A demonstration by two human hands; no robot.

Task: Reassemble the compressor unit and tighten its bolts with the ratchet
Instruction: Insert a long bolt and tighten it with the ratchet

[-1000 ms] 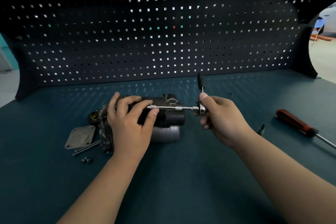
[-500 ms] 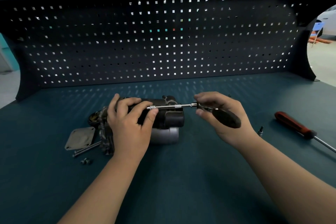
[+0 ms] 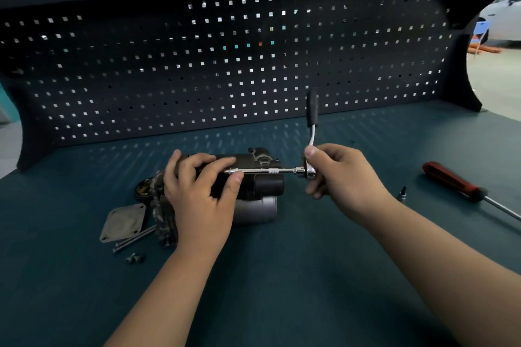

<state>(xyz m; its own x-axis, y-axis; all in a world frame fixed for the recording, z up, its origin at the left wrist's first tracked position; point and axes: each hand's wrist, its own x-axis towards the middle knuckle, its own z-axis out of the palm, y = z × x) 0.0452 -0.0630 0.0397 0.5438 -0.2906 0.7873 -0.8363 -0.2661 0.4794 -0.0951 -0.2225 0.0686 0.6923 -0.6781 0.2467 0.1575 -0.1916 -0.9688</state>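
The compressor unit (image 3: 265, 186) lies on its side at mid-desk (image 3: 282, 284). The left hand (image 3: 197, 197) grips its dark body, thumb touching the tip of the extension bar (image 3: 262, 171). The right hand (image 3: 342, 177) pinches the ratchet (image 3: 312, 121) at its head, handle pointing up. A red-handled screwdriver (image 3: 451, 181) lies well to the right.

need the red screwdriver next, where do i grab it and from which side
Take the screwdriver by its thick red handle, from above, fingers wrapped across it. It lies flat on the bench, handle towards the right hand, thin shaft pointing away to the right. That hand holds the ratchet, and the left hand grips the compressor unit.
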